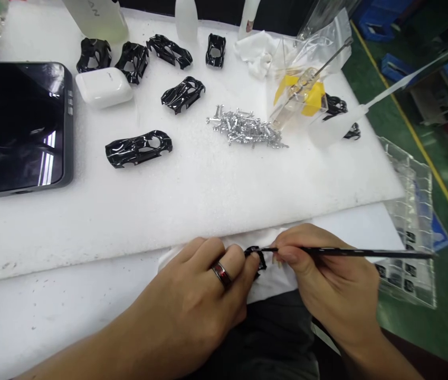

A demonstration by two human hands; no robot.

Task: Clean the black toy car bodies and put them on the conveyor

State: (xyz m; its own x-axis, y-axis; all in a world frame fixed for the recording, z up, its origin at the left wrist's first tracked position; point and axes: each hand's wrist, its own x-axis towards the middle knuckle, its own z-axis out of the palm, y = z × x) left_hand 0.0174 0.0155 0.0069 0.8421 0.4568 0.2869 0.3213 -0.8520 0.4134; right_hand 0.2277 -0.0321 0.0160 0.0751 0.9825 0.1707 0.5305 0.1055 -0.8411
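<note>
My left hand [211, 285], with a ring on one finger, is closed on a small glossy black toy car body [261, 261]. Fingers cover most of that body. My right hand [326, 279] pinches a long, thin black tool [366, 253], whose kind I cannot make out. Its tip touches or nearly touches the car body beside my left fingertips. Under both hands lies a white cloth [279, 282]. Farther up the white foam sheet [247, 184] is a heap of small silver parts [243, 126]. Another black car body [140, 149] rests to its left.
A dark-screened device [21, 126] and a white earbud case [104, 87] lie at left. Several more car bodies [183, 95] are spread behind. At right stand a clear box with yellow tape [314, 97] and a white needle-tipped bottle [334, 126]. A clear compartment tray [417, 211] is beyond the table edge.
</note>
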